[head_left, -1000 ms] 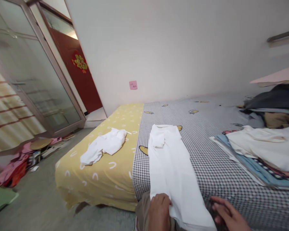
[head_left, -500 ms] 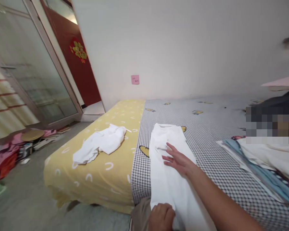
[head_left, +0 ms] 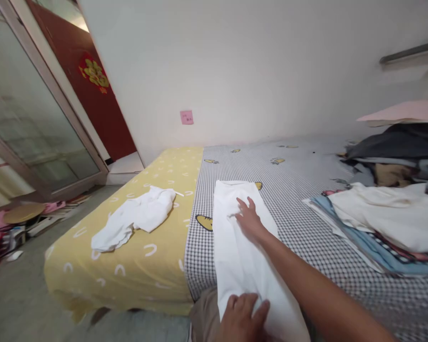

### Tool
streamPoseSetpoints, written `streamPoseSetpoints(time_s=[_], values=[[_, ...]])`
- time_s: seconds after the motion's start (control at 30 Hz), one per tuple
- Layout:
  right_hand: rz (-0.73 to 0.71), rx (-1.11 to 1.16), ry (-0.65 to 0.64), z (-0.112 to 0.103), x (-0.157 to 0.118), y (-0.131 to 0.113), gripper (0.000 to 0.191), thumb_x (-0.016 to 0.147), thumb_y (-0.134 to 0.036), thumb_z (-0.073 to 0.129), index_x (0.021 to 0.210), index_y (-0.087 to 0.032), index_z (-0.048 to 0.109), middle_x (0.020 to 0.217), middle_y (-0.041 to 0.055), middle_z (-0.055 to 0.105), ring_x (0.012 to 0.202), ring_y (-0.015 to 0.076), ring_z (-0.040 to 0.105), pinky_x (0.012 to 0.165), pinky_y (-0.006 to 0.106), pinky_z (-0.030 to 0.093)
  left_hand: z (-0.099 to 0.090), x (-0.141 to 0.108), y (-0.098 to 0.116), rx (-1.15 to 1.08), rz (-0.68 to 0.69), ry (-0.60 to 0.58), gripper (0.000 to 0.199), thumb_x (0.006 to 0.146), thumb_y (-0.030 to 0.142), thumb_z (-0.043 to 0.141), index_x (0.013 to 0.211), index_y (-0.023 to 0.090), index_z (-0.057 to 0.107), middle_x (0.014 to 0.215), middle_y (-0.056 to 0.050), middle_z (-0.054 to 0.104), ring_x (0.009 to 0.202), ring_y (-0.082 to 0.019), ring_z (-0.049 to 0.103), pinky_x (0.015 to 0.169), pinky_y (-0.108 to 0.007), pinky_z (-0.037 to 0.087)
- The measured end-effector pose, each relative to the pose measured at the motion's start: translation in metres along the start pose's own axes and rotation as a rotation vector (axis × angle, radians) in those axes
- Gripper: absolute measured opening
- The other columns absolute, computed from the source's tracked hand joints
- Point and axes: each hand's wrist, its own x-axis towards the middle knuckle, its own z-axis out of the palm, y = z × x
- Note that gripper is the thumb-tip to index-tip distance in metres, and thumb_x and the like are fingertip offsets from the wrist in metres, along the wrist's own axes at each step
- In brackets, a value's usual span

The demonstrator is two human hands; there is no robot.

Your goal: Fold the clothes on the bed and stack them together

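Note:
A long white garment point(head_left: 235, 247), folded into a strip, stretches from my lap onto the checked part of the bed. On its upper half lies my right hand point(head_left: 248, 218), fingers spread over the cloth by a small crease. Near the lower end, my left hand point(head_left: 240, 316) rests on the garment with its fingers apart; the wrist is cut off by the frame. A second white garment point(head_left: 137, 216) is crumpled on the yellow bed cover, left of both hands.
Folded clothes point(head_left: 378, 223) are stacked on the bed at right, with a darker clothes pile point(head_left: 395, 142) behind. The yellow bed cover point(head_left: 139, 275) ends at the grey floor point(head_left: 24, 299). A round stool point(head_left: 23, 213) and scattered items sit at far left, below the glass door point(head_left: 39, 104).
The view has turned to the right, bringing more of the clothes piles in. My right hand has shifted slightly up the garment; my left hand's fingers have spread from a more curled shape.

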Motion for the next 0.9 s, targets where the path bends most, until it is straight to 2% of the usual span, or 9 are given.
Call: streamPoseSetpoints(time_s=[0.1,0.2,0.3,0.43,0.5,0.57,0.7,0.8,0.9], values=[[0.020,-0.007,-0.009,-0.028,-0.025,-0.017,0.043,0.085,-0.024,0.056,0.127,-0.027,0.065,0.149,0.0078,0.048,0.135,0.0303,0.047,0.113,0.055,0.035,-0.039,0.006,0.017,-0.141,-0.094,-0.195,0.067,0.086,0.033,0.070,0.147,0.035,0.042,0.142,-0.009,0.062,0.128,-0.032,0.059,0.107,-0.052,0.046],[0.003,0.116,-0.013,-0.065,-0.065,-0.031,0.034,0.089,-0.033,0.053,0.119,-0.029,0.069,0.132,0.0053,0.063,0.124,0.0250,0.057,0.108,0.046,0.044,-0.063,-0.004,0.027,-0.300,-0.103,-0.209,0.061,0.090,0.032,0.064,0.147,0.034,0.044,0.146,-0.009,0.058,0.131,-0.030,0.055,0.112,-0.053,0.042],[0.186,0.295,0.116,-0.103,-0.118,-0.024,0.032,0.086,-0.042,0.059,0.109,-0.024,0.071,0.113,0.0071,0.072,0.099,0.0229,0.068,0.095,0.042,0.052,-0.066,-0.028,0.028,-0.407,-0.192,0.002,0.047,0.092,0.031,0.057,0.139,0.032,0.054,0.141,-0.011,0.061,0.128,-0.029,0.055,0.111,-0.050,0.043],[0.500,0.301,0.194,-0.136,-0.195,0.013,0.041,0.074,-0.055,0.067,0.093,-0.020,0.073,0.083,0.0067,0.075,0.070,0.0216,0.068,0.076,0.040,0.056,-0.060,-0.050,0.013,-0.481,-0.581,0.464,0.032,0.096,0.034,0.045,0.117,0.026,0.068,0.122,-0.013,0.066,0.119,-0.029,0.058,0.108,-0.049,0.044],[0.576,0.236,0.174,-0.141,-0.227,0.033,0.044,0.069,-0.058,0.067,0.089,-0.020,0.073,0.079,0.0064,0.075,0.066,0.0231,0.069,0.074,0.041,0.056,-0.059,-0.046,-0.001,-0.497,-0.764,0.514,0.033,0.095,0.039,0.045,0.108,0.022,0.069,0.115,-0.015,0.066,0.115,-0.031,0.058,0.109,-0.053,0.042],[0.639,0.217,0.168,-0.139,-0.250,0.050,0.045,0.066,-0.059,0.065,0.089,-0.021,0.072,0.078,0.0066,0.075,0.067,0.0251,0.070,0.073,0.041,0.056,-0.058,-0.035,-0.016,-0.530,-0.870,0.438,0.034,0.088,0.045,0.052,0.100,0.019,0.071,0.114,-0.016,0.064,0.117,-0.034,0.055,0.112,-0.057,0.037],[0.681,0.175,0.206,-0.125,-0.271,0.071,0.050,0.068,-0.057,0.057,0.101,-0.020,0.067,0.081,0.0069,0.075,0.069,0.0264,0.070,0.072,0.042,0.056,-0.049,-0.013,-0.032,-0.627,-0.926,0.319,0.031,0.074,0.051,0.064,0.076,0.021,0.072,0.102,-0.016,0.068,0.111,-0.036,0.057,0.110,-0.057,0.038],[0.482,-0.078,0.166,-0.116,-0.273,0.077,0.052,0.076,-0.047,0.050,0.119,-0.020,0.064,0.092,0.0072,0.075,0.079,0.0264,0.071,0.077,0.041,0.055,-0.044,-0.007,-0.027,-0.693,-0.907,0.281,0.036,0.074,0.055,0.063,0.079,0.021,0.074,0.093,-0.014,0.072,0.098,-0.034,0.062,0.102,-0.053,0.045],[0.237,-0.290,0.114,-0.112,-0.271,0.080,0.051,0.086,-0.038,0.046,0.133,-0.020,0.058,0.110,0.0107,0.072,0.090,0.0268,0.070,0.083,0.043,0.054,-0.046,-0.009,-0.018,-0.748,-0.862,0.262,0.045,0.077,0.061,0.060,0.089,0.020,0.075,0.100,-0.013,0.075,0.100,-0.032,0.064,0.100,-0.047,0.048]])
